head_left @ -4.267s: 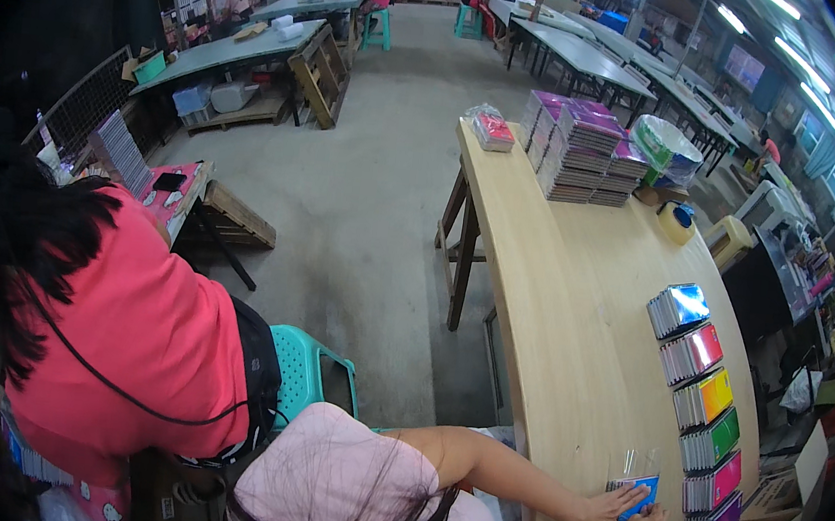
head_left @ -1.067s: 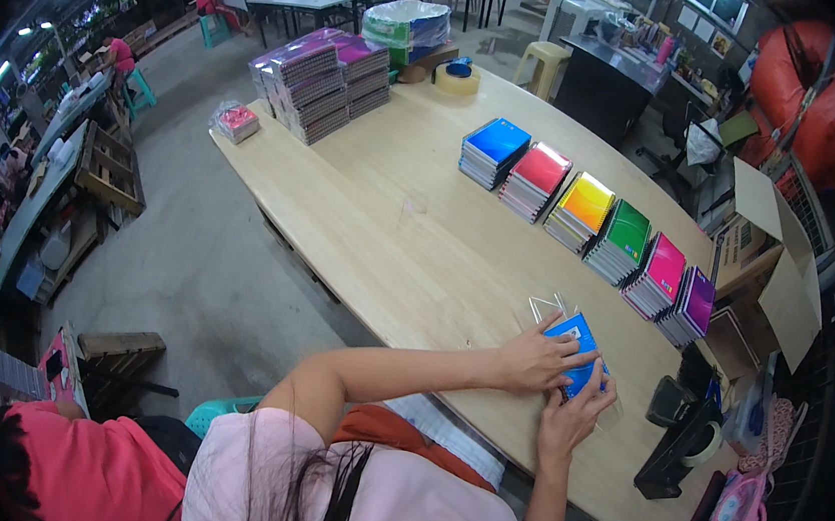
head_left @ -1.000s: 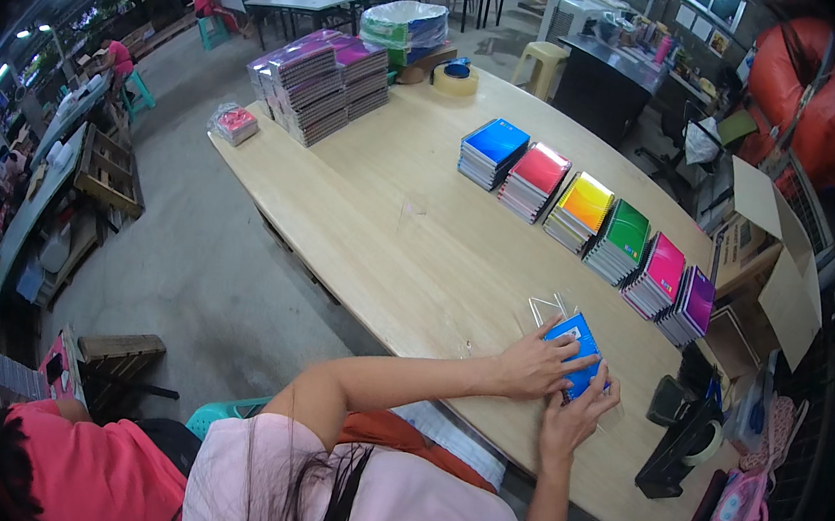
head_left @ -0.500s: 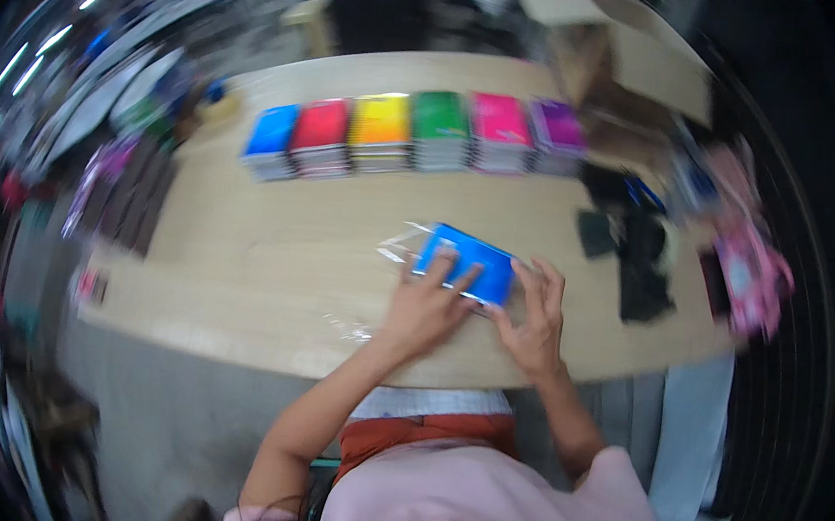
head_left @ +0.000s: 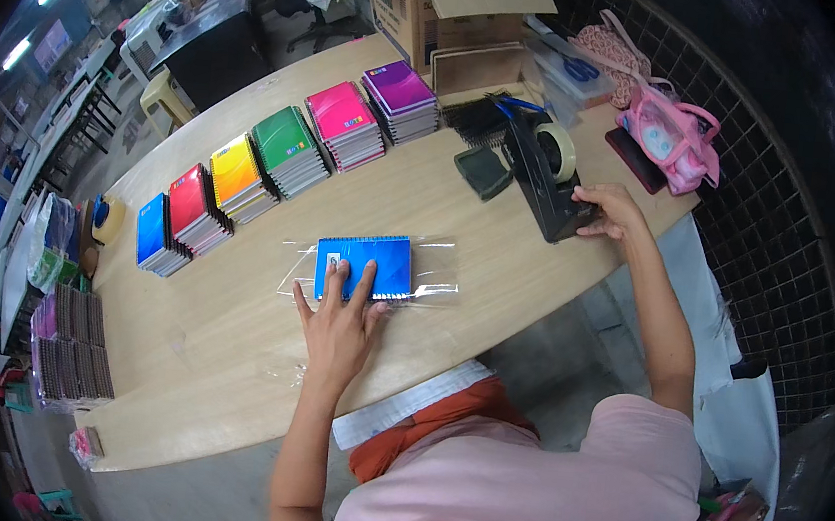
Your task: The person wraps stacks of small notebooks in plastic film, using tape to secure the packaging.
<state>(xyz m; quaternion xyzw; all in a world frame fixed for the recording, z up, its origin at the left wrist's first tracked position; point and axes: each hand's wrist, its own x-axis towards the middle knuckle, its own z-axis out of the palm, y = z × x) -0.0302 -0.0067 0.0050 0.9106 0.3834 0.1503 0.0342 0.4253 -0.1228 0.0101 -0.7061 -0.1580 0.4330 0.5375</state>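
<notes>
Rests the left hand (head_left: 334, 328) on the blue notebook (head_left: 392, 263), released, fingers spread: three across the cover, the little one beyond its left edge, the thumb at the near edge. Has the notebook flat on the table (head_left: 217, 362), coil on the far side, a clear wrapper (head_left: 436, 274) sticking out to its left and right. Has the right hand (head_left: 611, 214) at the black dispenser (head_left: 535, 186), fingers bent and touching its near end; cannot tell whether pinching any tape there. Has a dark pouch (head_left: 483, 171) just left of the dispenser, a dark wallet (head_left: 633, 163) and a pink bag (head_left: 685, 146) to its right. Faces, beyond the notebook, six stacks (head_left: 288, 143) in a slanting row: blue, red, yellow, green, pink, purple. Has a carton (head_left: 392, 7) behind the purple end, and toward the table's left end a tape roll (head_left: 113, 223), notebook bundles (head_left: 72, 353) and a small pink pack (head_left: 86, 447). Wears a pale pink top (head_left: 518, 471).
</notes>
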